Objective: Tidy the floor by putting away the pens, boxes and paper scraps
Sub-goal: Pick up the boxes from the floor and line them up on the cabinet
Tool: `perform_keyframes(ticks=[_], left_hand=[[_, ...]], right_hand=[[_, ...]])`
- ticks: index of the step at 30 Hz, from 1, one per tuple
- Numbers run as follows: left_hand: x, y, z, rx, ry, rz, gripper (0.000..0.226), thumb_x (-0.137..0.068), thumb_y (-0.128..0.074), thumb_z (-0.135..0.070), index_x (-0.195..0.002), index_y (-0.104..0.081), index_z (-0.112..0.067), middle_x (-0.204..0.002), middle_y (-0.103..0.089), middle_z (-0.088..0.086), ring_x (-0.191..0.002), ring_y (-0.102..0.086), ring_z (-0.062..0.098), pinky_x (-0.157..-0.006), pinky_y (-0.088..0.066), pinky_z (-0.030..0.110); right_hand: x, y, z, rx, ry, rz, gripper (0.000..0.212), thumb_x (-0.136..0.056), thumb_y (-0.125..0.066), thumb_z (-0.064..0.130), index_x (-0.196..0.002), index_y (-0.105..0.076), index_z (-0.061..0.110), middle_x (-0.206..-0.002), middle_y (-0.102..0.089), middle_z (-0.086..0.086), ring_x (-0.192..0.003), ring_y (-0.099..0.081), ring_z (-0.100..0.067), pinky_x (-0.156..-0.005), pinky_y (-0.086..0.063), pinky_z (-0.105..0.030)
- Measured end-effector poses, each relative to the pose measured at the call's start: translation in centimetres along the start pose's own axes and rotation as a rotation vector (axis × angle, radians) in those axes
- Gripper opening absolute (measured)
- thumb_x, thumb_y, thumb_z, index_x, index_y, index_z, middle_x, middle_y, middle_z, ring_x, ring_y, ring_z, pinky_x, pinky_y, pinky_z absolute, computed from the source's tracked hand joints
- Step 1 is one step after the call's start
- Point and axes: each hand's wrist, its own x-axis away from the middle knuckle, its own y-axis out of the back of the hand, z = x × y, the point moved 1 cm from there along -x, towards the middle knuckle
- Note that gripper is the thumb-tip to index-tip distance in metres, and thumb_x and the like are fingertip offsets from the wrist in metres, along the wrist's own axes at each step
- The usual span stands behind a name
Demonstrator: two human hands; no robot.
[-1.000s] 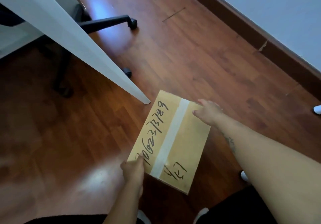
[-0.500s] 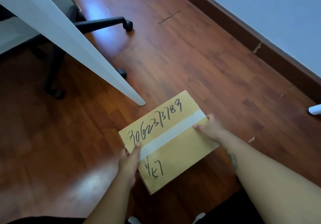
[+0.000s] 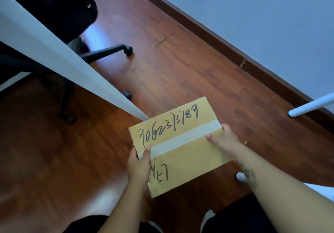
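Observation:
A flat yellow-brown cardboard box [image 3: 182, 153] with a strip of pale tape across its top and black handwritten numbers is held above the wooden floor [image 3: 180, 73], in the lower middle of the view. My left hand [image 3: 138, 164] grips its left edge, thumb on top by the tape. My right hand [image 3: 224, 138] grips the right edge, thumb lying on the top face. The fingers under the box are hidden.
A white table leg [image 3: 54, 51] slants from the upper left down to just behind the box. A black office chair [image 3: 54, 12] with wheeled base stands behind it. A dark skirting board [image 3: 235, 46] and wall run along the right. Another white leg [image 3: 310, 107] shows at the right edge.
Both hands have turned the box so the written numbers read across, and lifted it up away from the floor. My view has risen with it.

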Motion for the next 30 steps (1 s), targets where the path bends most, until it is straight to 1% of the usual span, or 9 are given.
perform_keyframes(ticks=[2, 6, 10, 16, 20, 22, 25, 27, 30], left_hand=[[1.8, 0.8, -2.7, -0.02, -0.006, 0.021, 0.027, -0.088, -0.066, -0.042, -0.114, -0.064, -0.035, -0.103, -0.074, -0.008, -0.093, -0.071, 0.02, -0.083, -0.059, 0.049], [6.6, 3.0, -8.1, -0.042, -0.034, 0.045, 0.036, -0.08, -0.068, -0.051, -0.113, -0.064, -0.04, -0.104, -0.075, -0.01, -0.093, -0.072, 0.019, -0.084, -0.058, 0.05], [11.2, 5.9, -12.7, -0.089, -0.073, 0.061, 0.037, -0.082, -0.067, -0.052, -0.117, -0.063, -0.041, -0.105, -0.074, -0.014, -0.097, -0.07, 0.016, -0.088, -0.057, 0.048], [19.3, 10.6, -19.2, -0.114, -0.117, 0.145, 0.034, -0.085, -0.066, -0.049, -0.118, -0.061, -0.046, -0.105, -0.074, -0.014, -0.094, -0.072, 0.015, -0.084, -0.059, 0.048], [24.2, 13.9, -22.3, -0.141, -0.119, 0.126, 0.042, -0.085, -0.065, -0.053, -0.125, -0.054, -0.049, -0.105, -0.072, -0.014, -0.092, -0.071, 0.017, -0.082, -0.06, 0.048], [25.5, 15.4, -23.8, -0.18, -0.125, 0.139, 0.05, -0.085, -0.064, -0.054, -0.132, -0.049, -0.047, -0.108, -0.071, -0.013, -0.091, -0.072, 0.017, -0.08, -0.06, 0.048], [26.0, 17.6, -25.3, -0.28, -0.168, 0.24, 0.059, -0.086, -0.064, -0.054, -0.141, -0.043, -0.042, -0.115, -0.068, -0.01, -0.089, -0.073, 0.015, -0.074, -0.062, 0.044], [26.0, 18.6, -26.8, -0.34, -0.216, 0.321, 0.055, -0.088, -0.063, -0.053, -0.138, -0.045, -0.041, -0.113, -0.068, -0.011, -0.088, -0.073, 0.013, -0.07, -0.063, 0.042], [26.2, 19.6, -29.0, -0.473, -0.325, 0.413, 0.038, -0.089, -0.062, -0.051, -0.125, -0.051, -0.042, -0.105, -0.069, -0.012, -0.086, -0.072, 0.013, -0.068, -0.062, 0.041]], right_hand=[[2.6, 1.4, 0.7, -0.047, -0.009, -0.021, 0.055, -0.081, -0.074, 0.031, -0.129, -0.046, 0.022, -0.117, -0.063, -0.005, -0.1, -0.062, -0.025, -0.085, -0.051, -0.037], [9.0, 4.3, 3.3, -0.131, 0.017, -0.055, 0.053, -0.082, -0.074, 0.029, -0.128, -0.048, 0.02, -0.112, -0.063, -0.004, -0.096, -0.062, -0.024, -0.079, -0.051, -0.035], [15.1, 7.2, 5.4, -0.144, 0.011, -0.064, 0.055, -0.078, -0.077, 0.031, -0.125, -0.049, 0.022, -0.112, -0.065, -0.004, -0.097, -0.065, -0.025, -0.087, -0.055, -0.043], [25.6, 11.5, 8.1, -0.232, -0.003, -0.039, 0.051, -0.084, -0.073, 0.026, -0.128, -0.047, 0.021, -0.112, -0.064, -0.003, -0.094, -0.063, -0.02, -0.065, -0.049, -0.029], [32.5, 13.0, 9.1, -0.256, -0.028, -0.062, 0.052, -0.085, -0.072, 0.033, -0.128, -0.044, 0.024, -0.116, -0.06, -0.003, -0.099, -0.061, -0.023, -0.08, -0.054, -0.04], [35.6, 13.1, 9.6, -0.245, -0.031, -0.104, 0.054, -0.084, -0.071, 0.037, -0.129, -0.043, 0.024, -0.117, -0.058, -0.002, -0.101, -0.059, -0.023, -0.079, -0.052, -0.039], [39.5, 12.1, 9.1, -0.291, -0.06, -0.166, 0.056, -0.084, -0.07, 0.042, -0.128, -0.041, 0.026, -0.113, -0.059, 0.002, -0.1, -0.059, -0.02, -0.082, -0.052, -0.041], [41.9, 10.7, 8.5, -0.344, -0.083, -0.238, 0.057, -0.082, -0.07, 0.045, -0.128, -0.041, 0.028, -0.111, -0.06, 0.005, -0.099, -0.06, -0.019, -0.086, -0.054, -0.044], [45.5, 8.4, 7.9, -0.428, -0.132, -0.328, 0.056, -0.082, -0.07, 0.046, -0.127, -0.043, 0.028, -0.114, -0.061, 0.005, -0.1, -0.06, -0.018, -0.085, -0.053, -0.043]])
